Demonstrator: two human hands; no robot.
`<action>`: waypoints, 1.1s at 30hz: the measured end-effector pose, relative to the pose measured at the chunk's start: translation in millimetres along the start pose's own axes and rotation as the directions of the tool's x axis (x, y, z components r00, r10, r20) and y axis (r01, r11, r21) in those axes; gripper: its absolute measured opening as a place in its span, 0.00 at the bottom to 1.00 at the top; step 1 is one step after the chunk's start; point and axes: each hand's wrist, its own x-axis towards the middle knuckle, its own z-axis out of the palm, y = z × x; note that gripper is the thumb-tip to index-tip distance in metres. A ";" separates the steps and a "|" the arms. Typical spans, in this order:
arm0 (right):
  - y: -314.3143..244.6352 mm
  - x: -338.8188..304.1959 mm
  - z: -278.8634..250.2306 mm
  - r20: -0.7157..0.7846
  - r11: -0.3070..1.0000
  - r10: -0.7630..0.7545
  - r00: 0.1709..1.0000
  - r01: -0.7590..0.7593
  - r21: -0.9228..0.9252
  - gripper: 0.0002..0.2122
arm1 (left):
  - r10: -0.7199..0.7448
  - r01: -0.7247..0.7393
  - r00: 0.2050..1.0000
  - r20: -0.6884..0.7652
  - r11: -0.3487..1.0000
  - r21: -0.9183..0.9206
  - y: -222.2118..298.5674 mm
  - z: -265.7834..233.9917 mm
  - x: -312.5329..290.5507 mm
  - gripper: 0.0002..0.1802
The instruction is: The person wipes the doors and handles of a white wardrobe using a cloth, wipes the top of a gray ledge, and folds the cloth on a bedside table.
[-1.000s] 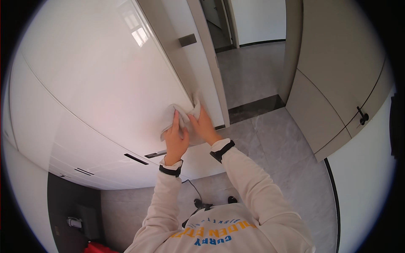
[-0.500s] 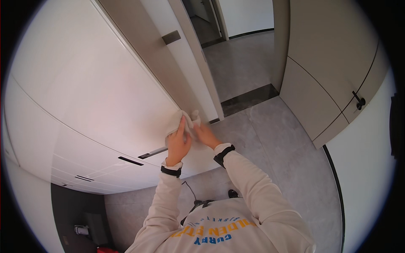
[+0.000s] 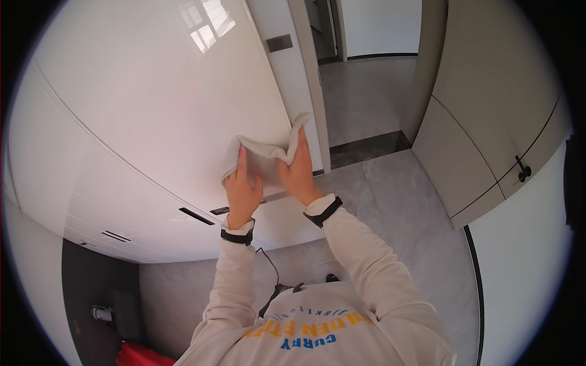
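A pale grey cloth [image 3: 262,148] is stretched between my hands, low on a glossy white cabinet door [image 3: 177,104] near its right edge. My left hand [image 3: 242,194] has its fingers on the cloth's left part, the index finger pointing up and the thumb apart. At the door's edge my right hand [image 3: 299,177] grips the cloth's other end, and a corner of it sticks up past the fingers. The cloth sags between the two hands. Part of each hand's grip is hidden behind the cloth and fingers.
Dark recessed handles [image 3: 196,216] sit on the white fronts left of my hands. Beyond the cabinet is a doorway with a dark threshold [image 3: 369,149]. A beige door [image 3: 470,116] with a black handle stands at right. Something red [image 3: 143,355] lies at lower left.
My hands have moved apart, spreading the bunched cloth. The tan strip beside the cabinet door's edge no longer shows, and a window reflection now appears on the door. The view has shifted.
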 end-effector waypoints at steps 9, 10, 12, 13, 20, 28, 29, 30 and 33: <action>-56.6 48.6 55.5 -0.179 0.855 -0.379 0.908 0.269 -0.444 0.37 | -0.129 0.106 0.976 -0.174 0.985 -0.138 -62.9 -54.8 -12.7 0.38; -61.5 49.7 64.1 -0.145 0.812 -0.405 0.903 0.282 -0.511 0.37 | -0.100 0.081 0.977 -0.188 0.991 -0.105 -72.3 -58.0 -14.0 0.38; -73.7 46.2 91.6 -0.098 0.814 -0.406 0.909 0.311 -0.490 0.37 | -0.156 0.130 0.966 -0.207 0.983 -0.131 -93.6 -73.2 -20.0 0.38; -78.9 44.2 103.6 -0.081 0.811 -0.403 0.912 0.314 -0.494 0.37 | -0.203 0.167 0.960 -0.195 0.968 -0.186 -100.5 -83.0 -21.2 0.38; -88.8 11.2 184.9 0.015 0.764 -0.383 0.924 0.326 -0.556 0.38 | -0.161 0.142 0.938 -0.306 0.986 -0.082 -177.0 -111.0 -51.3 0.37; -99.4 -29.5 246.3 0.155 0.665 -0.446 0.882 0.442 -0.603 0.33 | -0.325 0.291 0.895 -0.306 0.944 -0.154 -239.8 -121.8 -100.4 0.35; -101.4 -34.0 249.6 0.240 0.634 -0.454 0.858 0.500 -0.589 0.32 | -0.316 0.293 0.884 -0.343 0.949 -0.119 -245.8 -120.3 -107.8 0.35; -101.4 -36.5 251.5 0.244 0.631 -0.446 0.861 0.496 -0.597 0.32 | -0.321 0.295 0.886 -0.334 0.947 -0.128 -250.0 -118.4 -115.3 0.35; -99.4 -41.1 248.0 0.301 0.587 -0.478 0.825 0.555 -0.590 0.30 | -0.379 0.327 0.879 -0.290 0.921 -0.214 -248.1 -117.0 -129.2 0.35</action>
